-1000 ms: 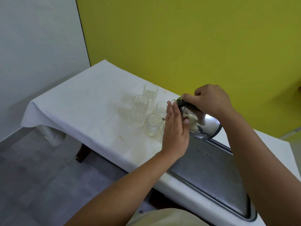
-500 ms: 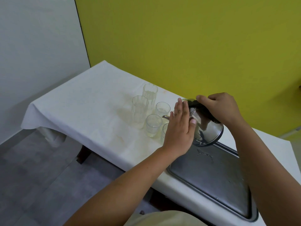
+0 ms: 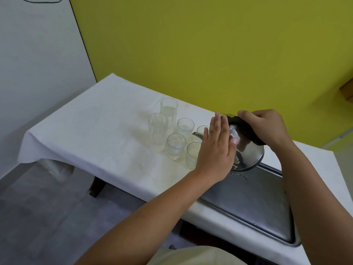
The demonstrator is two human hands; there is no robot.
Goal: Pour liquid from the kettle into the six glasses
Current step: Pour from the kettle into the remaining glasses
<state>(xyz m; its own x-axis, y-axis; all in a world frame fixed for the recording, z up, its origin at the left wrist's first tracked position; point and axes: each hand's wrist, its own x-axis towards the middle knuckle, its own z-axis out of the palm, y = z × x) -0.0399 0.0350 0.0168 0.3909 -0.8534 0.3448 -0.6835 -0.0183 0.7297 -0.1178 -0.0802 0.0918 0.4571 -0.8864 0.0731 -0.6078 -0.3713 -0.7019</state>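
A shiny steel kettle (image 3: 246, 148) with a black handle is tilted a little to the left, its base at the left end of a metal tray (image 3: 254, 203). My right hand (image 3: 263, 125) grips the handle from above. My left hand (image 3: 215, 148) lies flat against the kettle's near side, fingers straight. The spout (image 3: 196, 134) pokes out left of my fingers, over the short glasses. Several clear glasses stand in a cluster on the white cloth: two tall ones (image 3: 158, 131) at the left and short ones (image 3: 176, 149) beside them. One short glass (image 3: 193, 156) is partly hidden by my left hand.
The table with its white cloth (image 3: 91, 123) runs along a yellow wall (image 3: 210, 54). The cloth bears faint brownish stains near the glasses. A few drops of water lie on the tray under the kettle. Grey floor lies below the table's left end.
The kettle has come down and tipped back toward upright, from steeply tilted over the glasses to resting by the tray's left end. Both hands moved down and right with it.
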